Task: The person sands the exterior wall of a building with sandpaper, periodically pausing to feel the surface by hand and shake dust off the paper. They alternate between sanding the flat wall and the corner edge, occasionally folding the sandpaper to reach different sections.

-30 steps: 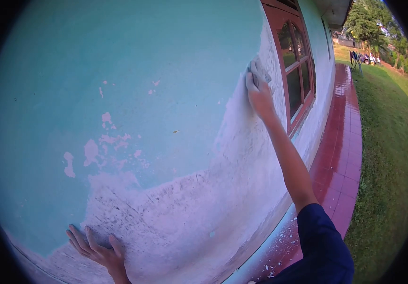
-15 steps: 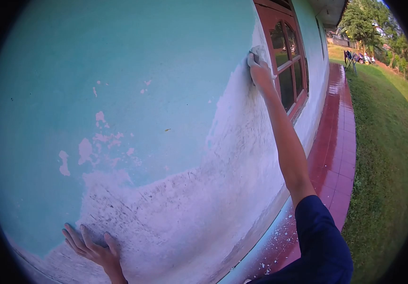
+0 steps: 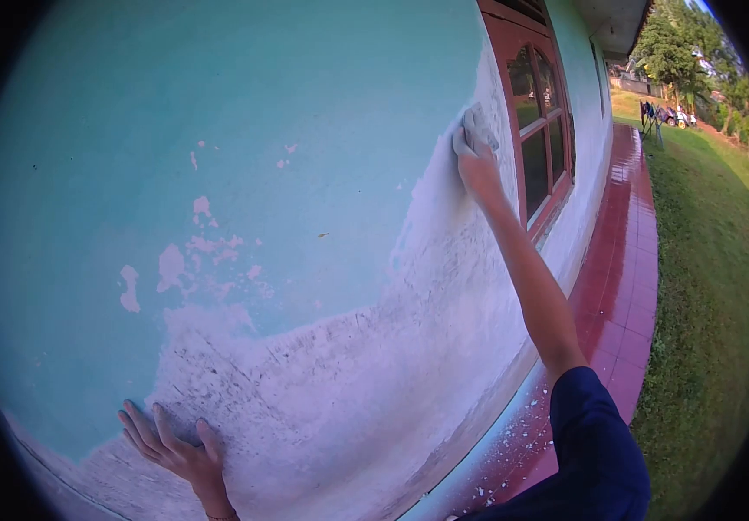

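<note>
The wall (image 3: 305,174) has green paint above and a bare whitish, dark-streaked area below and to the right. My left hand (image 3: 179,447) rests on the wall at the lower left, fingers spread, with nothing in it. At the end of my outstretched right arm, my right hand (image 3: 479,161) presses against the whitish part beside the window frame. Its fingers are bent around something greyish that I cannot make out.
A red-brown window (image 3: 538,122) is just right of my right hand. Below runs a red tiled ledge (image 3: 613,278) with pale flakes (image 3: 522,434) near the wall. Grass (image 3: 696,260), a rack (image 3: 650,122) and parked vehicles lie beyond.
My right hand has moved a little down along the wall, and its fingers have shifted. The wall and window appear slightly further right and lower in view. My left hand stays spread on the wall.
</note>
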Action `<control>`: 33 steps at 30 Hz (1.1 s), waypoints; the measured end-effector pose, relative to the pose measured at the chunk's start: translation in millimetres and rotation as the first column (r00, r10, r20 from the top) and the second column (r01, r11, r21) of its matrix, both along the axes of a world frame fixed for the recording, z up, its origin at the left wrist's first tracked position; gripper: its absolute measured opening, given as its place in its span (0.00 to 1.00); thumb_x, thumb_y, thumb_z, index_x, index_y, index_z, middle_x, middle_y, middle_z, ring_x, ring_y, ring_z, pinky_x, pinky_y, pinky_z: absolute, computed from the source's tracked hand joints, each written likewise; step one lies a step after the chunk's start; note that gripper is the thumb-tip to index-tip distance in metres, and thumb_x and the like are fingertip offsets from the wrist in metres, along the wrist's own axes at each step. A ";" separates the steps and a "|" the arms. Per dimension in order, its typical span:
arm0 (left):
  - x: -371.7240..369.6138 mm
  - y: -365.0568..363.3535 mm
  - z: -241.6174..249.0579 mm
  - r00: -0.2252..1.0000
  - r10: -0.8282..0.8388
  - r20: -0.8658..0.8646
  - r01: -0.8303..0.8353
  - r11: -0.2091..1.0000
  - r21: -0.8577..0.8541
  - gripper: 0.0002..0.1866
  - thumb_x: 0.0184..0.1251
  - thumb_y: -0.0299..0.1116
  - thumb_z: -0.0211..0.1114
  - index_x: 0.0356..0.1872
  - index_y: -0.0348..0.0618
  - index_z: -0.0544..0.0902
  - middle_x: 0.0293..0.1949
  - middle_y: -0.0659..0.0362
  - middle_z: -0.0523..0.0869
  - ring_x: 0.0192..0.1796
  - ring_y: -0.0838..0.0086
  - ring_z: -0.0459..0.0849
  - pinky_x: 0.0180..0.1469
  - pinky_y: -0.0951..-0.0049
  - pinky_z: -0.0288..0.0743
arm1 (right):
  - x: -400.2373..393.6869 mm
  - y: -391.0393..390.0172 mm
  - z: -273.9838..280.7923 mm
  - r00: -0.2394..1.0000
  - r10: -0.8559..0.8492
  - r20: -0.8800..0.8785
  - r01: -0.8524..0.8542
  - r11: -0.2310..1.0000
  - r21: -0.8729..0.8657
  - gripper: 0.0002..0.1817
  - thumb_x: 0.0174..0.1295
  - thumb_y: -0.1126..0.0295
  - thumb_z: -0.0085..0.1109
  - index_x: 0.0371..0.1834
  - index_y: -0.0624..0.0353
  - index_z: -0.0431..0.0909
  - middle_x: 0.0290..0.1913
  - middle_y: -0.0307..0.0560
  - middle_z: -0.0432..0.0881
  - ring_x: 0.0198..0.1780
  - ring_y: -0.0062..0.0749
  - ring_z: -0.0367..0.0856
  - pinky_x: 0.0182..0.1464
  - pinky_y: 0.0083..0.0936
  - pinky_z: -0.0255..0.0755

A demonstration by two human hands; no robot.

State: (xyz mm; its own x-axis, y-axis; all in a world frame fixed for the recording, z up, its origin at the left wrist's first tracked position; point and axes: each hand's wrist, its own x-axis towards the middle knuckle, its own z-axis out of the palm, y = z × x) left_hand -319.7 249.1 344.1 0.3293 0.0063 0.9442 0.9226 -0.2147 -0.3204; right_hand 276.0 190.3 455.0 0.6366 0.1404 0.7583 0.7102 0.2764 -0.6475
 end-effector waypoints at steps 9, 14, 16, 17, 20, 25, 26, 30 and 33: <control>-0.8 -1.4 -0.7 1.000 0.013 -0.012 -0.013 1.000 -0.001 0.30 0.80 0.51 0.50 0.76 0.48 0.63 0.79 0.41 0.62 0.80 0.42 0.59 0.78 0.36 0.54 | 33.7 -24.6 28.7 0.984 0.137 -0.113 -0.149 0.983 -0.106 0.31 0.80 0.58 0.46 0.80 0.65 0.60 0.81 0.60 0.63 0.81 0.44 0.62 0.80 0.28 0.51; 2.2 -1.0 0.5 1.000 0.004 0.010 -0.004 1.000 0.002 0.30 0.80 0.52 0.49 0.76 0.50 0.63 0.79 0.42 0.62 0.80 0.42 0.59 0.78 0.37 0.53 | -128.3 -16.2 -123.4 0.938 0.027 0.346 0.034 0.985 -0.170 0.36 0.71 0.64 0.55 0.83 0.55 0.59 0.85 0.60 0.52 0.84 0.67 0.44 0.74 0.78 0.21; 1.2 -0.3 -2.5 1.000 0.018 0.010 -0.018 1.000 0.002 0.30 0.80 0.53 0.49 0.76 0.50 0.63 0.79 0.43 0.62 0.81 0.43 0.59 0.78 0.37 0.54 | -199.2 -38.6 -194.9 0.861 0.130 0.491 0.097 0.907 -0.409 0.39 0.67 0.63 0.59 0.82 0.55 0.61 0.84 0.61 0.54 0.83 0.68 0.46 0.73 0.81 0.20; 1.7 0.2 -1.6 1.000 0.028 0.010 -0.028 1.000 0.012 0.30 0.80 0.53 0.50 0.76 0.51 0.63 0.79 0.43 0.62 0.81 0.44 0.59 0.78 0.38 0.54 | -193.2 -36.7 -192.3 0.874 0.091 0.477 0.112 0.918 -0.380 0.38 0.68 0.63 0.58 0.82 0.55 0.61 0.84 0.61 0.54 0.83 0.68 0.47 0.73 0.81 0.21; -2.1 2.9 -2.2 1.000 0.014 0.003 -0.014 1.000 0.014 0.30 0.80 0.53 0.50 0.76 0.51 0.63 0.79 0.44 0.62 0.81 0.45 0.59 0.78 0.38 0.54 | -115.5 -12.0 -119.5 0.965 0.009 0.262 0.031 0.989 -0.145 0.35 0.73 0.62 0.54 0.83 0.55 0.59 0.84 0.61 0.53 0.83 0.68 0.47 0.73 0.82 0.24; 1.0 1.0 -2.5 1.000 0.017 0.018 -0.017 1.000 0.007 0.30 0.80 0.53 0.50 0.76 0.52 0.63 0.80 0.44 0.61 0.81 0.45 0.59 0.78 0.38 0.54 | -75.6 -2.1 -73.9 0.980 -0.039 0.197 0.054 0.996 -0.068 0.34 0.76 0.62 0.50 0.83 0.57 0.57 0.84 0.61 0.54 0.83 0.69 0.45 0.73 0.81 0.28; 1.4 0.8 -1.7 1.000 0.007 0.018 -0.007 1.000 0.007 0.30 0.80 0.53 0.50 0.76 0.52 0.63 0.80 0.44 0.61 0.81 0.45 0.59 0.78 0.38 0.54 | -118.6 -9.8 -102.6 0.961 -0.035 0.274 0.081 0.984 -0.157 0.35 0.73 0.62 0.53 0.83 0.57 0.58 0.84 0.60 0.53 0.84 0.69 0.44 0.73 0.82 0.27; 1.6 2.7 0.4 1.000 0.004 0.015 -0.004 1.000 0.030 0.29 0.81 0.52 0.50 0.75 0.51 0.64 0.80 0.45 0.62 0.81 0.45 0.59 0.79 0.37 0.54 | -201.1 -42.4 -157.1 0.852 0.067 0.519 0.146 0.922 -0.359 0.36 0.69 0.63 0.57 0.81 0.57 0.61 0.84 0.58 0.53 0.84 0.68 0.44 0.71 0.86 0.25; 1.6 -2.3 1.9 1.000 -0.023 0.001 0.023 1.000 0.016 0.29 0.81 0.51 0.50 0.75 0.51 0.64 0.80 0.45 0.62 0.81 0.46 0.58 0.79 0.38 0.54 | -134.2 -18.5 -101.1 0.945 -0.101 0.312 0.165 0.968 -0.188 0.35 0.70 0.65 0.56 0.81 0.58 0.62 0.84 0.58 0.55 0.84 0.68 0.46 0.72 0.85 0.24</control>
